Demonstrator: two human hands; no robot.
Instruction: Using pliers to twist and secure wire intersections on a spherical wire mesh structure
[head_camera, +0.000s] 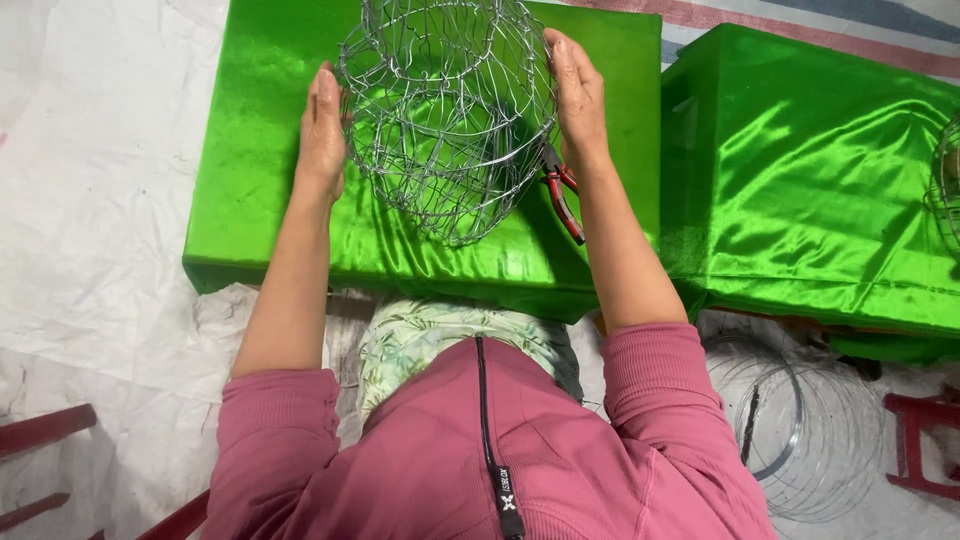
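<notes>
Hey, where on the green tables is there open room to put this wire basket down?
Bare cloth on the near green table beyond the left hand, and the neighbouring table's middle. Crowded around the right hand: wire basket, red pliers.

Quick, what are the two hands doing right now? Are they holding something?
Left hand: open and flat, pressed against the left side of the wire basket.
Right hand: open and flat, pressed against the basket's right side, above the red-handled pliers.

Red-handled pliers (565, 205) on green satin cloth (250, 200), wire coils (810, 420) on white floor sheet (90, 200)
</notes>
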